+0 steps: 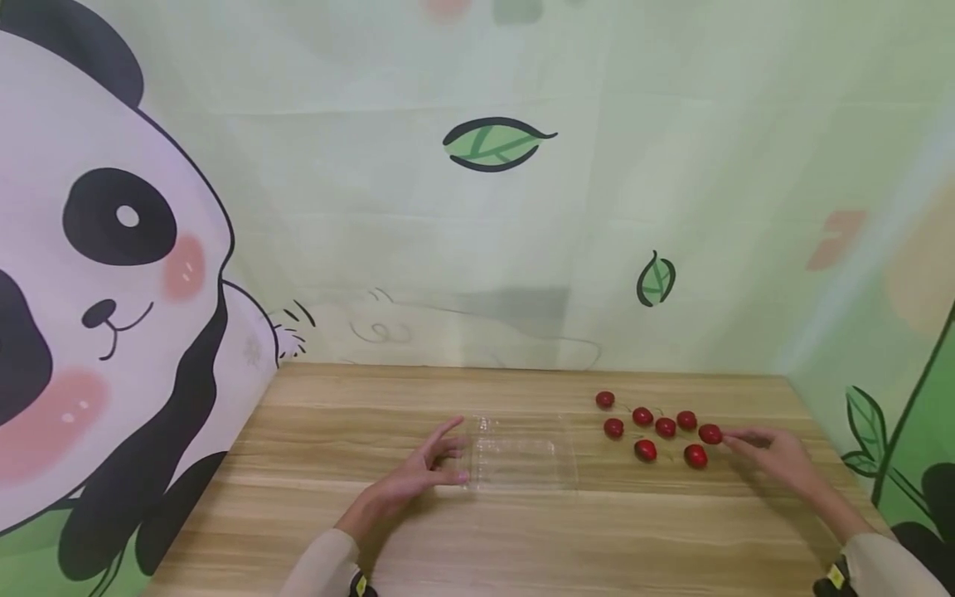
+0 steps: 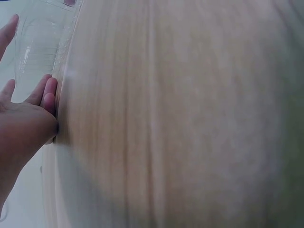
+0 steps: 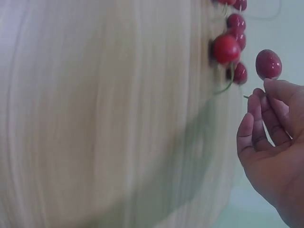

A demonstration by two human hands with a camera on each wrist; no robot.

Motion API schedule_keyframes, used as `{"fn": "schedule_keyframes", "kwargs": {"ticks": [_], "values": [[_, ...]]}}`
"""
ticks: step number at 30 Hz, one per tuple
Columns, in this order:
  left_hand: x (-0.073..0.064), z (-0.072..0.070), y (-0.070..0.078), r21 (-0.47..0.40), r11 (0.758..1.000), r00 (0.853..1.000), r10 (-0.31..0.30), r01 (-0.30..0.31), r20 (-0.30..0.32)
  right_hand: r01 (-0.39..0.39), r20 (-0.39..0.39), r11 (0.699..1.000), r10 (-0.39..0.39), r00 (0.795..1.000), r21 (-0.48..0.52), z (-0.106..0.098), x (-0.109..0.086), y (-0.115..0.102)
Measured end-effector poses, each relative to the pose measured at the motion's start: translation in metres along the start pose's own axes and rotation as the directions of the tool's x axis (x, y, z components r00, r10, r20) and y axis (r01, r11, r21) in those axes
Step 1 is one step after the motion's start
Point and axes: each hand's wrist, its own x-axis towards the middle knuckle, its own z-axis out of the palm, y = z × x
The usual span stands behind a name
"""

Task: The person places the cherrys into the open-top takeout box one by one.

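Observation:
In the head view my left hand is at the left end of a clear plastic container, its fingers spread along that side and touching it. The left wrist view shows the container wall beside those fingers, which are not wrapped round it. My right hand pinches a red cherry between thumb and fingertips. In the right wrist view this cherry is raised off the wooden surface, apart from the others, with a bit of stem by the fingers. Several more cherries lie between the container and my right hand.
The wooden table bears all of this. Behind it hangs a pale green cloth backdrop with leaves and a panda printed on it. The backdrop meets the table's back edge and continues along the sides.

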Motion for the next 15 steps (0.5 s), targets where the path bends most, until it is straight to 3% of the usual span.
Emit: {"fn": "schedule_keyframes", "kwargs": {"ticks": [6, 15], "values": [[-0.001, 0.000, 0.001, 0.010, 1.000, 1.000, -0.012, 0.012, -0.014, 0.039, 0.043, 0.999, -0.040, 0.998, 0.025, 0.005, 0.004, -0.025], [0.000, 0.002, 0.002, 0.000, 0.999, 0.999, -0.038, 0.038, -0.033, 0.037, 0.082, 0.993, -0.046, 0.996, 0.111, 0.017, 0.003, -0.059]]}}
